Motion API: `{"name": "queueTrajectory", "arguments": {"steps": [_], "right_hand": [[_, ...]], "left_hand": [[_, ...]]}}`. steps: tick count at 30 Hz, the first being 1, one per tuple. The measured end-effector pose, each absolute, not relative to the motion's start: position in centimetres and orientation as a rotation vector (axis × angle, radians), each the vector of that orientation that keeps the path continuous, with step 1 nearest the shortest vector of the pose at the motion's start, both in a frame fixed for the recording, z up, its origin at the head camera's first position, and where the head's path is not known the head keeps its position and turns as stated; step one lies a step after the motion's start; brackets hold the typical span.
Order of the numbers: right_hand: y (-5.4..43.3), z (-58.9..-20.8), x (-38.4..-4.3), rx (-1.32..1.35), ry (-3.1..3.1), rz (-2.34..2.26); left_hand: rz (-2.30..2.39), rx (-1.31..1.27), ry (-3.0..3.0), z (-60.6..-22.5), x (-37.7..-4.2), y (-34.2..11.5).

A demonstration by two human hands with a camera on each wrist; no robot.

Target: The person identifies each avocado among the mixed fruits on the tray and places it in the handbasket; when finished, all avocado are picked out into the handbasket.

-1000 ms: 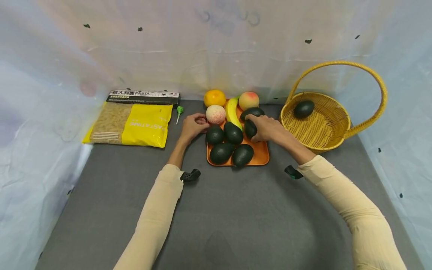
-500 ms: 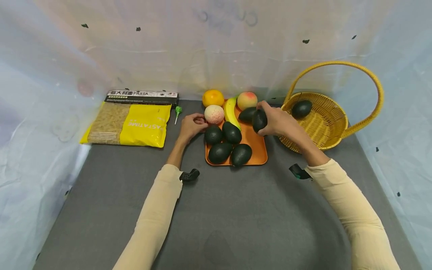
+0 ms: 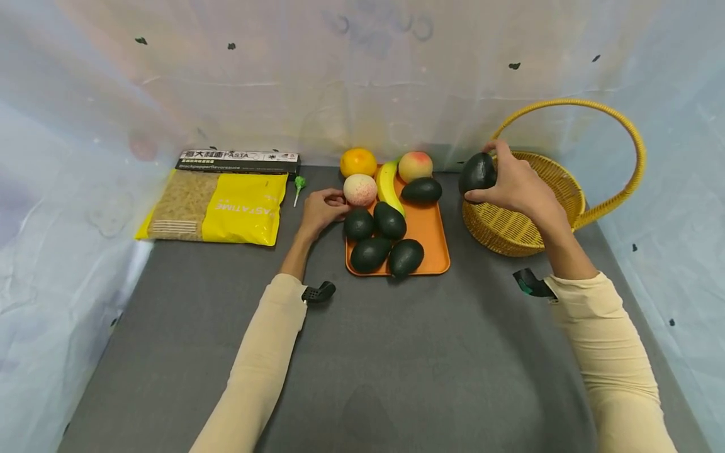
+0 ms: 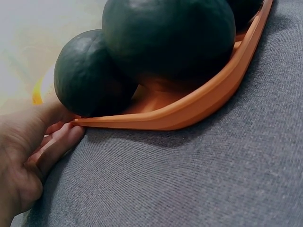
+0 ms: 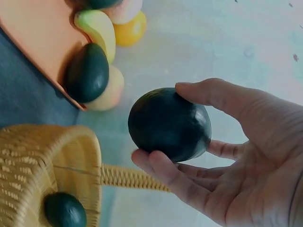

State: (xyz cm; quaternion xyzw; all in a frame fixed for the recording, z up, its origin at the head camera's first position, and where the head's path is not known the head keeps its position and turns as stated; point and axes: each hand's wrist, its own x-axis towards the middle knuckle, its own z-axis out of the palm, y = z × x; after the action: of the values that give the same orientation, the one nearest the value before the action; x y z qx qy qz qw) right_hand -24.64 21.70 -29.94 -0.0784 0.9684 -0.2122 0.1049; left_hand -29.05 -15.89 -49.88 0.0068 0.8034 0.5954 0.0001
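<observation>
My right hand (image 3: 518,182) holds a dark green avocado (image 3: 477,173) up beside the left rim of the yellow wicker basket (image 3: 493,229). In the right wrist view, thumb and fingers grip this avocado (image 5: 168,124) from opposite sides; another avocado (image 5: 65,210) lies inside the basket. At the left side of the orange tray (image 3: 433,236), my left hand (image 3: 321,212) pinches the rim, fingers against its outer edge in the left wrist view. Several avocados (image 3: 370,254) sit on the tray with a banana (image 3: 387,187), a pale speckled peach (image 3: 360,190), a red-yellow peach (image 3: 415,167) and an orange (image 3: 358,163).
A yellow pasta bag (image 3: 243,209) and a black-and-white pasta box (image 3: 238,162) lie at the back left. Near them is a green lollipop (image 3: 299,184). The basket's tall handle (image 3: 639,151) arches above it. Pale sheeting (image 3: 374,75) hangs behind and beside the grey table (image 3: 396,352).
My right hand has lifted the avocado off the tray and carried it right to the basket's edge. The left hand has stayed at the tray's rim.
</observation>
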Motion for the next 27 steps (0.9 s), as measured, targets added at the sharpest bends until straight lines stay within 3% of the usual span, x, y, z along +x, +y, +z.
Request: {"name": "queueTrajectory", "arguments": {"steps": [12, 27], "right_hand": [[24.6, -28.3, -25.1, -0.175, 2.911, -0.688], [30.8, -28.5, -27.6, -0.018, 2.829, -0.444]], "left_hand": [[1.891, 0.051, 2.533, -49.9, -28.9, -15.8], [1.889, 0.043, 2.559, -49.9, -28.7, -15.5]]}}
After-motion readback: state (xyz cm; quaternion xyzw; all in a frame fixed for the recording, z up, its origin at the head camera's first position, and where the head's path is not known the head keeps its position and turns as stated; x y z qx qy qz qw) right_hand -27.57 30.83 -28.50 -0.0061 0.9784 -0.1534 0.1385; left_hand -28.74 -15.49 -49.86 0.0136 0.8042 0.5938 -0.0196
